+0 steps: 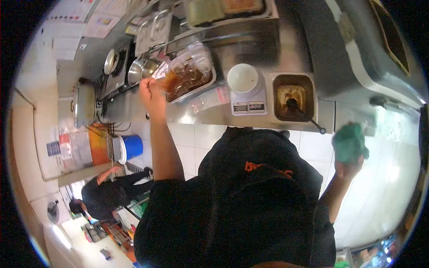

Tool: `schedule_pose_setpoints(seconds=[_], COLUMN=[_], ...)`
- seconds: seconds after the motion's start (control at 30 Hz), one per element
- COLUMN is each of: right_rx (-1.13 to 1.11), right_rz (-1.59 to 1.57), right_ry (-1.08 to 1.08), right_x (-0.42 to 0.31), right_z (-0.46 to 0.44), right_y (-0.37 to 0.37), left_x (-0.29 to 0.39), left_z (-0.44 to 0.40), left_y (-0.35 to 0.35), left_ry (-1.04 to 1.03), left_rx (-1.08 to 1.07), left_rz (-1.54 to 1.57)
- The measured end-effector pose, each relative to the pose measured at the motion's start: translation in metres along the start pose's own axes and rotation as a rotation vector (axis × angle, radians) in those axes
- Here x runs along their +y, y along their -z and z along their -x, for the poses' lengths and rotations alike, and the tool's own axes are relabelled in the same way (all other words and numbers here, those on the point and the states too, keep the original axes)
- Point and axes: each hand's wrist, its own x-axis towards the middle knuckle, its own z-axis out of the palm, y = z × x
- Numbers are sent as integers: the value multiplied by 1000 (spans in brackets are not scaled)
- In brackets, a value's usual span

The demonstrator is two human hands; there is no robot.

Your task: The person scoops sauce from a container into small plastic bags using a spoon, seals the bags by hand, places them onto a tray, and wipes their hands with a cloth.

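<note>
My left hand [153, 96] is closed on the edge of a clear plastic bag [172, 82] with orange-brown contents. Beneath that bag, more bags of brown food [192, 78] lie in a metal tray [190, 94]. My right hand [349, 166] grips a green cloth [350, 142] past the right end of the counter. A white bowl [242, 77] stands on a white kitchen scale [249, 105] between my hands. To its right sits a metal container [315, 100] with brown residue and a ladle [318, 127] in it.
A flat plastic bag [210, 101] lies by the scale. Left are a metal bowl [140, 70] and a stove [117, 78]. Food containers [205, 11] stand at the back. A blue-and-white bucket [130, 148] is on the floor. Another person [107, 192] stands far left.
</note>
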Motion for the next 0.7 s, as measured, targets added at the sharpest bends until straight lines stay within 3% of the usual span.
schedule_pose_setpoints(seconds=[0.03, 0.13, 0.23, 0.33, 0.37, 0.47, 0.57, 0.63, 0.7], right_rx=[10, -13, -126, -137, -161, 66, 57, -30, -186], right_rz=[28, -15, -54, -81, -96, -22, 120, -1, -254], right_ry=[31, 65, 93, 80, 48, 62, 5, -56, -220], right_x=[2, 11, 22, 40, 47, 67, 96, 125, 158], right_z=[0, 2, -3, 0, 1, 6, 5, 0, -9], right_y=[1, -11, -36, -64, -73, -100, -119, -124, -140], left_x=[-33, -89, -104, -159, -233, -261, -167, -126, -109], left_z=[-8, -13, -28, -60, -71, -66, -26, 7, 32], left_y=[12, 25, 21, 10, 9, 8, -10, -15, -21], left_ry=[-67, 51, 324, 231, 196, -45, 46, 95, -168], left_rx=[71, 116, 27, 152, 278, 410, 239, -119, -440], left_rz=[-29, 137, 184, -21, -13, -287, 70, 124, 24])
